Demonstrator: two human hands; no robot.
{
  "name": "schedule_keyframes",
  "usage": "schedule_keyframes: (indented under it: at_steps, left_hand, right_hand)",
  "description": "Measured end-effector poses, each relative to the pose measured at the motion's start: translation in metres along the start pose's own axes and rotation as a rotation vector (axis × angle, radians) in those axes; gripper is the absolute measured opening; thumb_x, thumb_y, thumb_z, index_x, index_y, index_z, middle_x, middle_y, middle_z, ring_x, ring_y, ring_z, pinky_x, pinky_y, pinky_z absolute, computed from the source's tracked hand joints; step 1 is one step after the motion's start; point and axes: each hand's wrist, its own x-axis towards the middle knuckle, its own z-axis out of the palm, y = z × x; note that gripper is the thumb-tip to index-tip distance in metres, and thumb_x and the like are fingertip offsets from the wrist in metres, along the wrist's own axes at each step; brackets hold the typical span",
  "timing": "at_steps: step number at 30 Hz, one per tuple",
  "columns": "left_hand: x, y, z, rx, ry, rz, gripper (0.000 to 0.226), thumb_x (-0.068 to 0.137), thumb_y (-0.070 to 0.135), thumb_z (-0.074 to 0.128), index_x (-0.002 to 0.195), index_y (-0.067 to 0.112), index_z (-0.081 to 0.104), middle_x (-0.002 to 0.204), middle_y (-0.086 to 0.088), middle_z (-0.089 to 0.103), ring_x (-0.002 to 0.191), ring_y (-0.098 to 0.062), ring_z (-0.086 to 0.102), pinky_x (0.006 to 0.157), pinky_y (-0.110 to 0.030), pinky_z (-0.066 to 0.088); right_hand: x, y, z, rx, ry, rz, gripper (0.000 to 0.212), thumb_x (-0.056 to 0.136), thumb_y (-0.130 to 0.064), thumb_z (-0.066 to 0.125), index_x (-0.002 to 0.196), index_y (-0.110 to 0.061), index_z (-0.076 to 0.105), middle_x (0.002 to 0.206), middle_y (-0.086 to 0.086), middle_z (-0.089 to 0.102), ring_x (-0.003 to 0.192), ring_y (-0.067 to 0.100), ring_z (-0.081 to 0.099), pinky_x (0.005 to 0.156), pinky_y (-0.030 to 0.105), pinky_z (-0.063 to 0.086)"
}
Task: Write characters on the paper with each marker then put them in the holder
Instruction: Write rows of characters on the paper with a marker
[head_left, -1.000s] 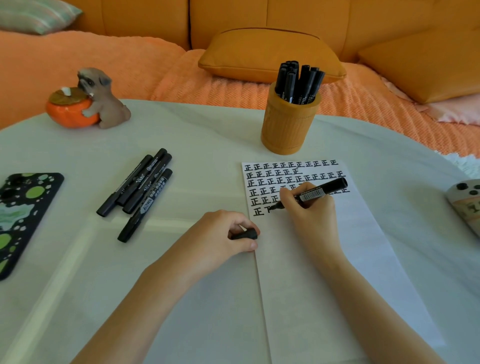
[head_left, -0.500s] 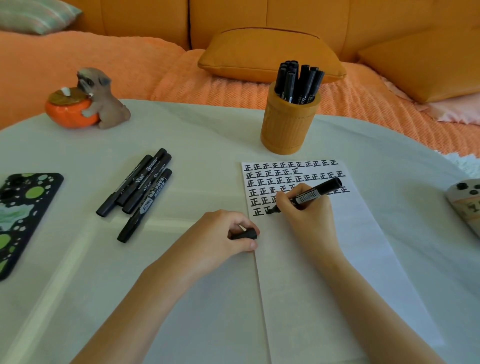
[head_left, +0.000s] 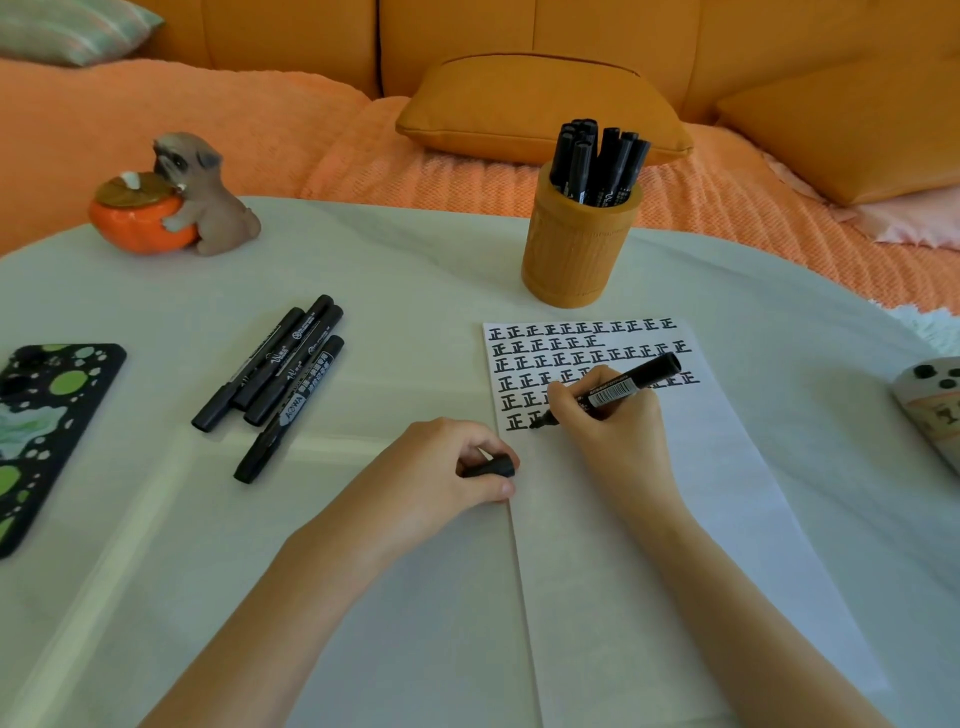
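1. On the white round table (head_left: 363, 249), near the middle, lies a white sheet of paper (head_left: 675, 519). Rows of black written characters (head_left: 571, 343) fill its far end.
2. The right hand (head_left: 613, 431) rests on the paper and grips a black marker with a white barcode label (head_left: 623, 384). The fingers are curled round it close to the tip. The tip touches the paper in the nearest row of characters, at the left side of the sheet.
3. The left hand (head_left: 441, 467) rests at the left edge of the paper. Its fingers are curled round a small black marker cap (head_left: 491, 466).
4. Just past the far end of the paper stands a round orange-brown cup holder (head_left: 576, 254). A bunch of black markers (head_left: 597, 156) stands up inside it.
5. To the left of the paper, four more black markers (head_left: 275, 374) lie side by side on the table, well apart from the holder.
6. At the far left sits a little grey-brown dog figure hugging an orange pot (head_left: 176, 202).
7. At the left edge lies a phone in a black case with green spots (head_left: 47, 415).
8. At the right edge lies a pale game controller with dark buttons (head_left: 930, 400), partly cut off.
9. Behind the table is an orange sofa (head_left: 260, 130) with a yellow-orange cushion (head_left: 519, 104).
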Motion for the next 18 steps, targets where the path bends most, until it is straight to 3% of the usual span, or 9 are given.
schedule_keyframes:
  at_steps: [7, 13, 18]
  left_hand:
    - [0.0006, -0.0014, 0.0005, 0.002, 0.003, 0.005, 0.018, 0.078, 0.028, 0.072, 0.094, 0.035, 0.070, 0.096, 0.011, 0.069, 0.091, -0.003, 0.064, 0.089, -0.026, 0.048]
    - [0.0012, -0.0024, 0.0007, -0.002, 0.001, 0.009, 0.017, 0.078, 0.029, 0.072, 0.093, 0.035, 0.069, 0.095, 0.011, 0.069, 0.088, -0.003, 0.064, 0.086, -0.025, 0.048]
    - [0.0008, -0.0016, 0.0005, 0.000, -0.001, 0.007, 0.017, 0.078, 0.028, 0.072, 0.094, 0.034, 0.070, 0.095, 0.010, 0.070, 0.090, -0.004, 0.064, 0.087, -0.025, 0.048]
  right_hand:
    - [0.0012, 0.0023, -0.0006, -0.017, 0.020, 0.011, 0.024, 0.085, -0.018, 0.062, 0.078, 0.004, 0.054, 0.079, 0.022, 0.065, 0.059, 0.011, 0.048, 0.050, 0.020, 0.035]
    - [0.0001, 0.0008, -0.0011, 0.001, 0.061, -0.006, 0.023, 0.085, -0.012, 0.059, 0.075, 0.007, 0.049, 0.065, 0.016, 0.054, 0.051, 0.005, 0.039, 0.045, 0.013, 0.031]
    - [0.0010, 0.0033, -0.0010, 0.009, 0.059, -0.006, 0.023, 0.084, -0.012, 0.059, 0.075, 0.006, 0.048, 0.076, 0.025, 0.061, 0.056, 0.010, 0.042, 0.048, 0.017, 0.031]
